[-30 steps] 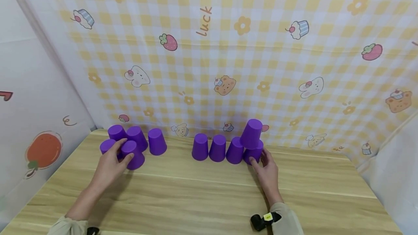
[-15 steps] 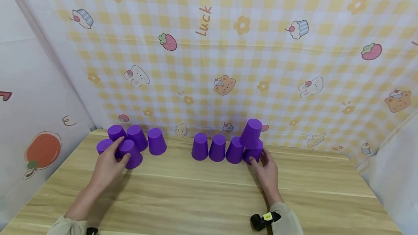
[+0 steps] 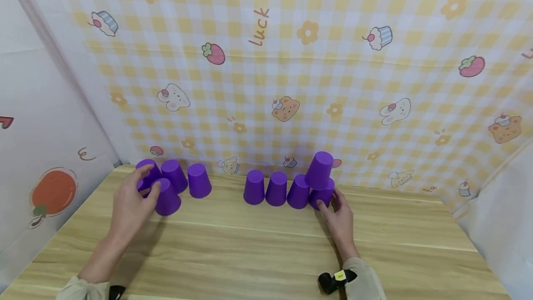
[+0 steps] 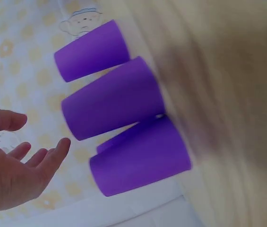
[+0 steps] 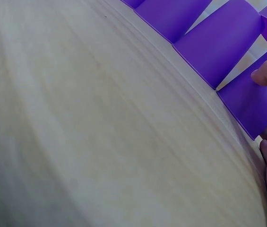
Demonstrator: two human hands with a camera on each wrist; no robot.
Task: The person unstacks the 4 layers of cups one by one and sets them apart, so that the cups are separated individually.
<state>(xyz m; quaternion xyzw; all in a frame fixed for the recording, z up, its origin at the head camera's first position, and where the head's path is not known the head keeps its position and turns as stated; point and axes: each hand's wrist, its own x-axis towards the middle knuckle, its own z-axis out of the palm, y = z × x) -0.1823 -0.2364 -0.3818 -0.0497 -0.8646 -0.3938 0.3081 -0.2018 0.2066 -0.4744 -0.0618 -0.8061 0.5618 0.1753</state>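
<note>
One purple cup (image 3: 320, 169) tops a four-cup row (image 3: 276, 190); the right hand (image 3: 339, 221) grips its rightmost cup (image 3: 323, 195), the left hand (image 3: 131, 203) hovers, fingers parted, near other cups (image 3: 199, 181).

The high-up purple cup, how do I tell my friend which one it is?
On the wooden table, find the row of four purple cups that reaches the right hand. At that end, the hand holds the last cup. Yours is the raised cup, perched up top while those four stand on the table.
</note>
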